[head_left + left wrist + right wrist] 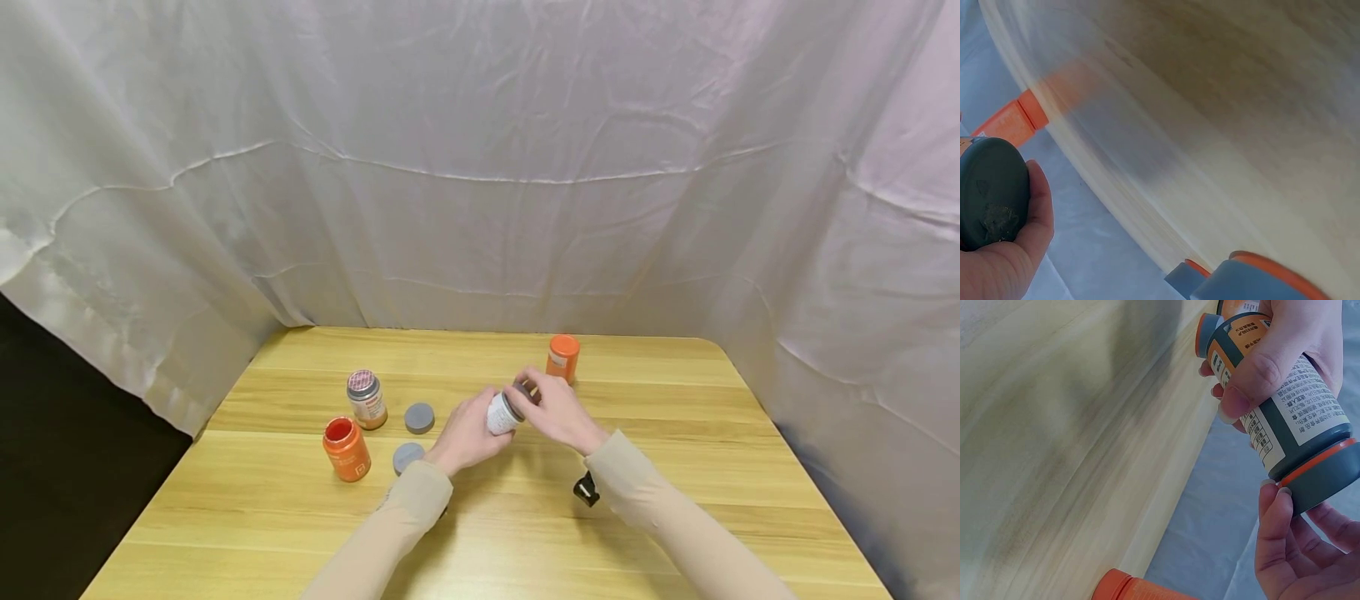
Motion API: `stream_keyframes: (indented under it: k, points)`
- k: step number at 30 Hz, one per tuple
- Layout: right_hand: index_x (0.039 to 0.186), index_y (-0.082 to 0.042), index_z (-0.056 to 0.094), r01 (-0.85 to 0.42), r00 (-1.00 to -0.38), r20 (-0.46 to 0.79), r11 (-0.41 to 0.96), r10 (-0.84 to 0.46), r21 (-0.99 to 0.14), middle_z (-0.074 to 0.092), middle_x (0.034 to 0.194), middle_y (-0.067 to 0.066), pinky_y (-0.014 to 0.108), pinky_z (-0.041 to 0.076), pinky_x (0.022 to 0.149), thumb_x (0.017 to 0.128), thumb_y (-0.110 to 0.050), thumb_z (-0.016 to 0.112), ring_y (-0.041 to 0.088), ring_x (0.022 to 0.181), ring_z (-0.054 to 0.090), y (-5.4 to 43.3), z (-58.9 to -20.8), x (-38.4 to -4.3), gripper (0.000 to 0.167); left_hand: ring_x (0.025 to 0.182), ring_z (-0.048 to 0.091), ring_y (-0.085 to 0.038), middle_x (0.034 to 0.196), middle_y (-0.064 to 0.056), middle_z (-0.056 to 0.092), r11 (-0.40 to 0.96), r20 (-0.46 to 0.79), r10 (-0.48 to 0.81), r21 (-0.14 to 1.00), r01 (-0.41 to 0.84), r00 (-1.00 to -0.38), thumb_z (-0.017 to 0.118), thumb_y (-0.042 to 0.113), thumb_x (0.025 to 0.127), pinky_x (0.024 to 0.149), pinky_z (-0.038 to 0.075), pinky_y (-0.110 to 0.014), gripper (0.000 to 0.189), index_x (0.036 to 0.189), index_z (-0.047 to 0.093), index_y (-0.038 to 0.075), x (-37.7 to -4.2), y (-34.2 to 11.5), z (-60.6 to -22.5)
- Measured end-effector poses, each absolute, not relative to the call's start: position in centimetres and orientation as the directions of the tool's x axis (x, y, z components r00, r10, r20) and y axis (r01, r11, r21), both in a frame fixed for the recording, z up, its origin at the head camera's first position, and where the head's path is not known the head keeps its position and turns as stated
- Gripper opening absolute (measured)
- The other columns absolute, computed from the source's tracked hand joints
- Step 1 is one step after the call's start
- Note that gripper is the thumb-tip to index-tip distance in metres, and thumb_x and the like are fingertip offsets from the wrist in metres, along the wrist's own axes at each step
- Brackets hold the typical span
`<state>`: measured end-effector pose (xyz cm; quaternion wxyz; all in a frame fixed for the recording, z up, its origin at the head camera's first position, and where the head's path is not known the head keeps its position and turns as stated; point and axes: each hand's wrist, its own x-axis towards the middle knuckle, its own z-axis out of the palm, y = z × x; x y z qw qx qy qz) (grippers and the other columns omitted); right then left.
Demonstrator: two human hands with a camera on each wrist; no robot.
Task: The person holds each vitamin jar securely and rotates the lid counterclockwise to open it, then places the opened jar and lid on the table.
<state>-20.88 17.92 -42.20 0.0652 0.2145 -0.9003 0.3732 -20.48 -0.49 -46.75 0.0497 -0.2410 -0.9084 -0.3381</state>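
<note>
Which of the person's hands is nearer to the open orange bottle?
Left. In the head view, the left hand is to the right of the open orange bottle, apart from it; the right hand is farther right, past the left hand.

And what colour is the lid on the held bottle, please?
The lid is dark greenish grey with an orange edge, clearest in the right wrist view.

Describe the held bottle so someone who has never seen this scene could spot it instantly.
Start at the yellow wood-grain table and go to its middle. There the left hand grips a grey cylindrical bottle with white label panels, the right hand touching its round grey cap. It is the only bottle held, tilted between both hands.
</note>
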Motion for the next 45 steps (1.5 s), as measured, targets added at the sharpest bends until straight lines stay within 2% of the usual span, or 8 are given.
stream_keyframes:
  k: [11, 23, 31, 45]
  points:
    - [0.109, -0.011, 0.066, -0.459, -0.886, 0.288, 0.605, -0.362, -0.651, 0.074, 0.097, 0.006, 0.023, 0.053, 0.062, 0.1, -0.03, 0.061, 0.009, 0.074, 0.064, 18.2, -42.5, -20.8, 0.022, 0.083, 0.065, -0.013, 0.1, -0.002, 0.069, 0.65, 0.257, 0.412, 0.59, 0.479, -0.874, 0.079, 0.022, 0.083, 0.069, 0.05, -0.026, 0.047, 0.123, 0.056, 0.012, -20.6, -0.5, -47.0]
    - [0.114, -0.007, 0.064, -0.562, -0.826, 0.375, 0.55, -0.421, -0.618, 0.073, 0.103, 0.009, 0.021, 0.054, 0.065, 0.099, -0.024, 0.064, 0.016, 0.08, 0.068, 18.6, -42.8, -20.7, 0.023, 0.084, 0.065, -0.014, 0.101, -0.002, 0.069, 0.653, 0.264, 0.407, 0.586, 0.481, -0.874, 0.079, 0.023, 0.083, 0.07, 0.051, -0.026, 0.047, 0.122, 0.056, 0.013, -20.6, -0.5, -47.0]
    - [0.117, -0.004, 0.063, -0.625, -0.78, 0.424, 0.527, -0.46, -0.576, 0.071, 0.104, 0.008, 0.023, 0.056, 0.069, 0.098, -0.022, 0.064, 0.016, 0.082, 0.066, 19.0, -43.0, -20.8, 0.026, 0.084, 0.065, -0.013, 0.101, -0.002, 0.07, 0.658, 0.266, 0.401, 0.583, 0.477, -0.877, 0.079, 0.024, 0.082, 0.07, 0.051, -0.026, 0.047, 0.122, 0.056, 0.013, -20.6, -0.5, -47.0]
    - [0.124, -0.008, 0.063, -0.676, -0.735, 0.448, 0.49, -0.51, -0.551, 0.068, 0.114, 0.006, 0.026, 0.058, 0.074, 0.097, -0.018, 0.067, 0.015, 0.095, 0.065, 19.6, -43.5, -21.0, 0.029, 0.084, 0.065, -0.014, 0.1, -0.002, 0.069, 0.655, 0.261, 0.403, 0.587, 0.476, -0.877, 0.079, 0.023, 0.082, 0.07, 0.052, -0.025, 0.046, 0.12, 0.056, 0.012, -20.5, -0.6, -46.8]
